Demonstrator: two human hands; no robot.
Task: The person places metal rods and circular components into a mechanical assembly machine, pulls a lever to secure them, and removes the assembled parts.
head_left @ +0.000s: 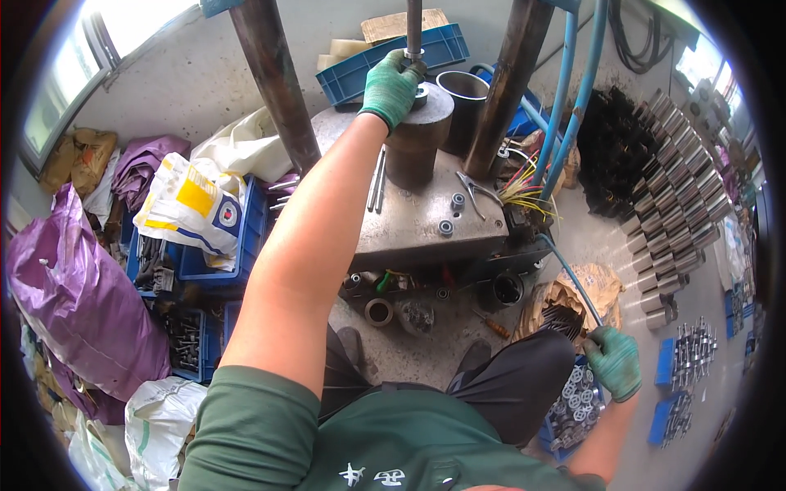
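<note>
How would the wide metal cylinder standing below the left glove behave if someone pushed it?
The metal cylinder would probably feel heavy, judging by its bulky metal body. It should be stiff, since its wall looks thick-set and undented. Standing upright on the metal bench, it seems unlikely to roll unless knocked onto its side.

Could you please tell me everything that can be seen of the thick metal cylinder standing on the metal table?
The thick metal cylinder looks like bare steel, with a flat, pale grey round top and darker, brownish sides. It stands upright on the metal table. A small ring-shaped part sits on its top. The green-gloved left hand covers some of the top's left side; whether the glove touches the cylinder cannot be told.
</note>
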